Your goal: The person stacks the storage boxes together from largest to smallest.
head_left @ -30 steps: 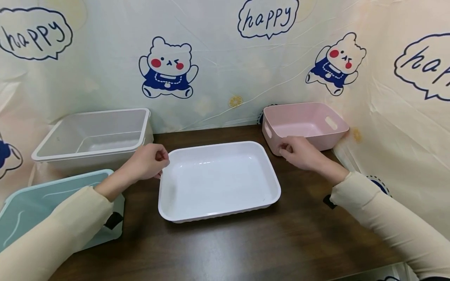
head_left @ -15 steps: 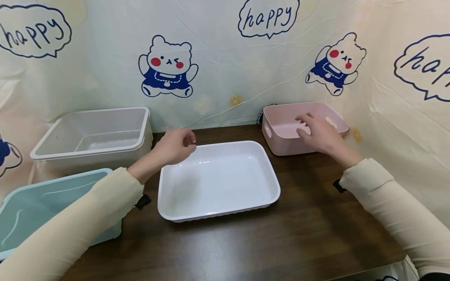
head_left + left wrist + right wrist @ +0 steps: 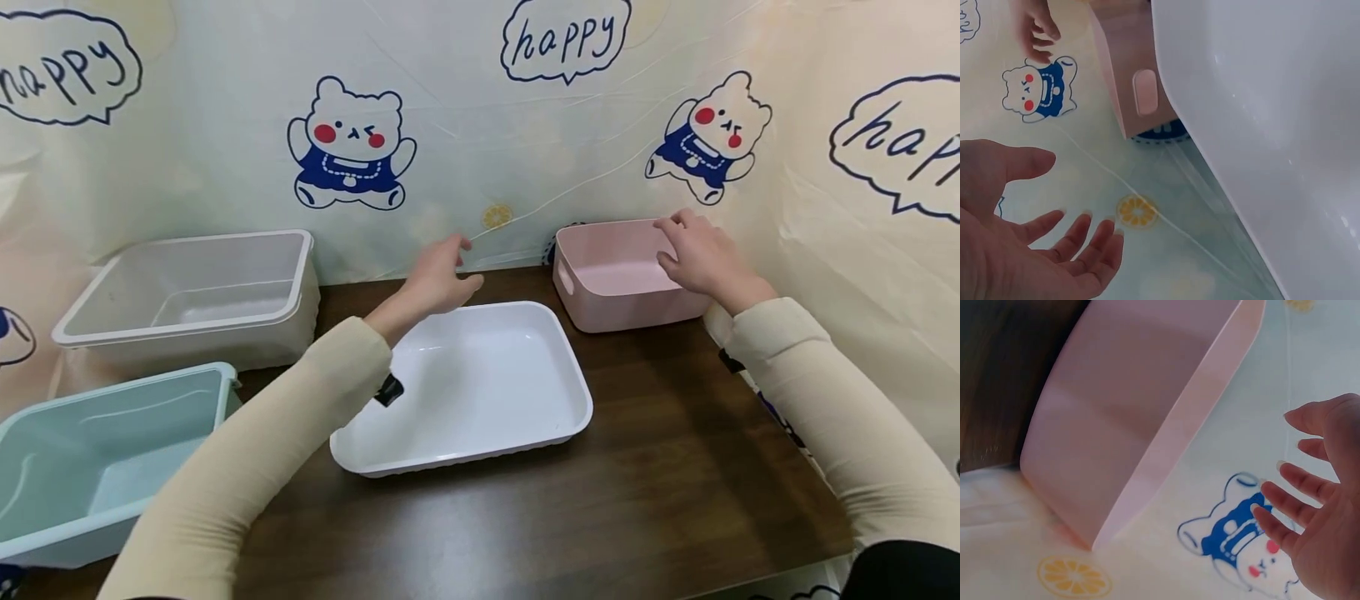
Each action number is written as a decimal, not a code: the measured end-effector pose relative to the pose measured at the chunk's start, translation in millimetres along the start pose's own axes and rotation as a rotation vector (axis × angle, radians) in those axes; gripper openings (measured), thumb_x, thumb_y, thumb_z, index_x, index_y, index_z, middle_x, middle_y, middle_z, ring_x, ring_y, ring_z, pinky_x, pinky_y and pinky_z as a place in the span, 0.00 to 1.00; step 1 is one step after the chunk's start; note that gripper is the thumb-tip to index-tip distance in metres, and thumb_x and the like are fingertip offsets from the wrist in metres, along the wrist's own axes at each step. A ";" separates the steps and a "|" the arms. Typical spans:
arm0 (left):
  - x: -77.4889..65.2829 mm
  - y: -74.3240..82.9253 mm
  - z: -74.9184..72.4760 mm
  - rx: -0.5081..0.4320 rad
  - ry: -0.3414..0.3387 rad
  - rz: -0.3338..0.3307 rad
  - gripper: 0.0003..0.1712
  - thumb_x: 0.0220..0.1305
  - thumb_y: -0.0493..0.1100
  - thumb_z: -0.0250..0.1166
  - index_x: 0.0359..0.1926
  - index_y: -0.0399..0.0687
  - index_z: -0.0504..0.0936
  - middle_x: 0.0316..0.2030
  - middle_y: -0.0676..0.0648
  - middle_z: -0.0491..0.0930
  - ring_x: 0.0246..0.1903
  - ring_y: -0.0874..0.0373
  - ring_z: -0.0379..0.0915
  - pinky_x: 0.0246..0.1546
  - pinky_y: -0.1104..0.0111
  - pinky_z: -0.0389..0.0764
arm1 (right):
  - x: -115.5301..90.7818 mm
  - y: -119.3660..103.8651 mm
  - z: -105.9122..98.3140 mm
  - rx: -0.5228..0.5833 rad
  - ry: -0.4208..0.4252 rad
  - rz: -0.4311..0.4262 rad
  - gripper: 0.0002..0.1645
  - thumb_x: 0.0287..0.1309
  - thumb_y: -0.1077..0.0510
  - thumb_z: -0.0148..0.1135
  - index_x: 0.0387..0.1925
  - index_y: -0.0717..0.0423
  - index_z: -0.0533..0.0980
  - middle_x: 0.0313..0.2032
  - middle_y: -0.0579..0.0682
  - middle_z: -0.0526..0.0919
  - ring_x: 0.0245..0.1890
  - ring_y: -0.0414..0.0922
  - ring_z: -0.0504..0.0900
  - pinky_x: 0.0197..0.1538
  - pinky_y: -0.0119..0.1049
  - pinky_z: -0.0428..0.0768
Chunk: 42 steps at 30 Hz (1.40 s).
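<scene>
Over the far edge of the shallow white tray (image 3: 495, 392), my left hand (image 3: 441, 279) hangs in the air with thumb and fingers apart. In the left wrist view, that hand (image 3: 1041, 231) shows its palm and loosely bent fingers, holding nothing, beside the tray's white wall (image 3: 1260, 125). My right hand (image 3: 705, 257) is held above the right side of the pink bin (image 3: 637, 310), covering that end in the head view. In the right wrist view, a gap separates the right hand (image 3: 1319, 500), fingers spread, from the pink bin (image 3: 1104, 412); it holds nothing.
A grey bin (image 3: 195, 350) stands at the back left, with a teal bin (image 3: 75, 533) in front of it, partly behind my left sleeve. All stand on a dark wooden table (image 3: 637, 475). A printed curtain (image 3: 450, 150) hangs behind and at the sides.
My left hand has moved right and away, from the tray's left end to over its far edge, fingers opening. The right hand has risen rightward from the pink bin's front left corner, fingers spreading.
</scene>
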<state>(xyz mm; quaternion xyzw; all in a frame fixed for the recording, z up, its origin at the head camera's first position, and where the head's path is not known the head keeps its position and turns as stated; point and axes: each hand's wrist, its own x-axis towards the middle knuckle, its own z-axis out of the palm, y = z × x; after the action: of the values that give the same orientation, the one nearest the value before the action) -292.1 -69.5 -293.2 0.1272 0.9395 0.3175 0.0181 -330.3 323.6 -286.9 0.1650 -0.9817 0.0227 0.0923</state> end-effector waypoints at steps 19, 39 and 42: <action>66.9 37.1 54.9 -0.271 0.019 0.003 0.43 0.72 0.50 0.64 0.78 0.44 0.54 0.73 0.39 0.63 0.71 0.47 0.62 0.66 0.55 0.71 | 22.6 62.5 14.5 0.079 -0.101 0.149 0.39 0.67 0.57 0.51 0.73 0.71 0.55 0.66 0.80 0.57 0.62 0.77 0.61 0.64 0.73 0.62; 99.1 62.7 117.8 -0.391 -0.045 -0.120 0.47 0.72 0.48 0.63 0.80 0.37 0.48 0.75 0.37 0.59 0.73 0.47 0.58 0.67 0.62 0.71 | 24.3 94.4 47.6 0.101 -0.261 0.285 0.42 0.65 0.55 0.50 0.67 0.82 0.50 0.57 0.86 0.56 0.54 0.76 0.64 0.61 0.70 0.66; 102.5 62.4 124.3 -0.426 -0.051 -0.149 0.46 0.72 0.46 0.63 0.79 0.37 0.48 0.73 0.36 0.61 0.70 0.46 0.63 0.64 0.62 0.74 | 24.3 96.5 53.2 0.121 -0.295 0.300 0.43 0.63 0.55 0.51 0.65 0.84 0.49 0.55 0.87 0.56 0.53 0.77 0.63 0.59 0.70 0.66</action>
<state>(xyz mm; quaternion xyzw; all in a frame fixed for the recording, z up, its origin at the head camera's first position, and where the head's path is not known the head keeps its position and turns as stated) -362.7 77.5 -350.0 0.0589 0.8572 0.5033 0.0916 -393.7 403.0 -335.9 0.0240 -0.9950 0.0709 -0.0668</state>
